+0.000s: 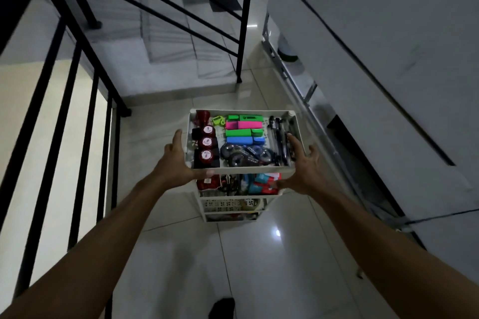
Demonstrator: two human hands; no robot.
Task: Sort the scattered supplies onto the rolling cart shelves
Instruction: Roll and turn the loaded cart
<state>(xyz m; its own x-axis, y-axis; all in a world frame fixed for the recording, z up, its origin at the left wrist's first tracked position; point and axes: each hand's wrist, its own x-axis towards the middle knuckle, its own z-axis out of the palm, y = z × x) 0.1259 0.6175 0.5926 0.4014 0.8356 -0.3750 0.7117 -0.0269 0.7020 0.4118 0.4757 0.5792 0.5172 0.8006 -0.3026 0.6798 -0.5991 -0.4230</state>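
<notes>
A: From the head camera, what stands in front of the person?

B: A white rolling cart on a glossy tiled floor, at the foot of a staircase with black railings. Both bare arms reach out to its top tray.

A: How do the hands sit?

B: The left hand holds the tray's near left corner, fingers laid up along the left wall and thumb hooked at the front rim. The right hand holds the near right corner, fingers curled over the right wall and thumb low beside the shelf beneath.

A: And the supplies?

B: They lie sorted inside that top tray. Dark red round-topped bottles run down the left side. Green, pink and blue highlighters are stacked in rows in the middle. Correction-tape rollers lie nearer the front, and dark pens line the right wall.

A: Below that?

B: The second shelf shows red, teal and dark items, too crowded to name. Lower shelves look perforated, contents unclear.
</notes>
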